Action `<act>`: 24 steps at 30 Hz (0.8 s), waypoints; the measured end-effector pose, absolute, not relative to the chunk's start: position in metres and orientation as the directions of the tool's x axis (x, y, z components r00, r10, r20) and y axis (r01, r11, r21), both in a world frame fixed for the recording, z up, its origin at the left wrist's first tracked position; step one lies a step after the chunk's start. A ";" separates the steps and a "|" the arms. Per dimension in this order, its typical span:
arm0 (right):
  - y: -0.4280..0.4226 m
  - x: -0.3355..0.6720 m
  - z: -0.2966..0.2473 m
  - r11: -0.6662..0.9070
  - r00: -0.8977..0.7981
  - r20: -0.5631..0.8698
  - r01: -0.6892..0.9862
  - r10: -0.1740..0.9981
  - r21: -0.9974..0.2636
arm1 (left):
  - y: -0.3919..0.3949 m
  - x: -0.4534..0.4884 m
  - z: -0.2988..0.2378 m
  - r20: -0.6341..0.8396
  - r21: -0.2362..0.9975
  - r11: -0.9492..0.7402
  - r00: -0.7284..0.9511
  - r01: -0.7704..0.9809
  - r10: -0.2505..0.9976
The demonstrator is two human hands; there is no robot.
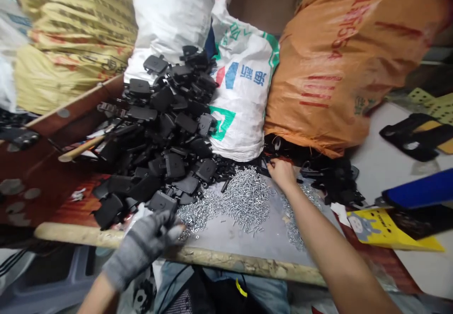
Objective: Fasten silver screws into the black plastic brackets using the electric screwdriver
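Note:
A heap of black plastic covers (159,134) rises on a wooden-edged work table (177,255). Silver screws (246,199) lie spread in loose piles on its grey surface. My left hand (141,243), in a grey knit glove, is at the heap's near edge beside a black cover (163,202). Its fingers curl, and I cannot tell whether they hold a small part. My right hand (281,172), bare, rests at the far side of the screws. Its fingers curl down onto a dark mass of small black parts (279,148), and they hide whatever lies beneath them.
Large woven sacks in yellow (71,40), white (244,92) and orange (343,54) stand behind the table. A raised wooden board (71,115) borders the heap at left. Blue and yellow items (417,191) and black pieces (406,134) lie at right.

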State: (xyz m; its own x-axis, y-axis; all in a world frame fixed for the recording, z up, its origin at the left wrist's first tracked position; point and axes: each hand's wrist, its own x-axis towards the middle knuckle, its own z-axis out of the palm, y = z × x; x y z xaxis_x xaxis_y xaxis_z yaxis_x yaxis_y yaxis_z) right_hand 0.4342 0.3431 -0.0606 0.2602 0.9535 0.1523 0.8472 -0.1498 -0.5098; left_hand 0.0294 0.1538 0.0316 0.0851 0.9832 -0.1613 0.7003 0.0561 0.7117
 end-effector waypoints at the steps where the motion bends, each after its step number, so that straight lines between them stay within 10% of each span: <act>1: 0.345 0.435 -0.062 -0.167 0.270 0.136 0.846 0.953 -0.507 | 0.175 0.043 0.033 -0.121 0.649 -0.018 0.127 0.761 0.985; 9: 0.330 0.442 -0.046 -0.130 0.295 0.197 0.801 0.935 -0.584 | 0.278 0.123 0.014 0.106 0.143 -0.099 0.085 0.985 0.991; 16: 0.239 0.368 -0.005 0.574 -0.044 0.716 0.633 0.696 -0.519 | 0.242 0.138 0.018 0.379 0.799 -0.334 0.013 0.500 0.925; 24: 0.190 0.334 -0.003 0.694 -0.085 0.806 0.565 0.586 -0.445 | 0.181 0.167 0.020 0.054 0.988 -0.049 0.029 -0.147 0.998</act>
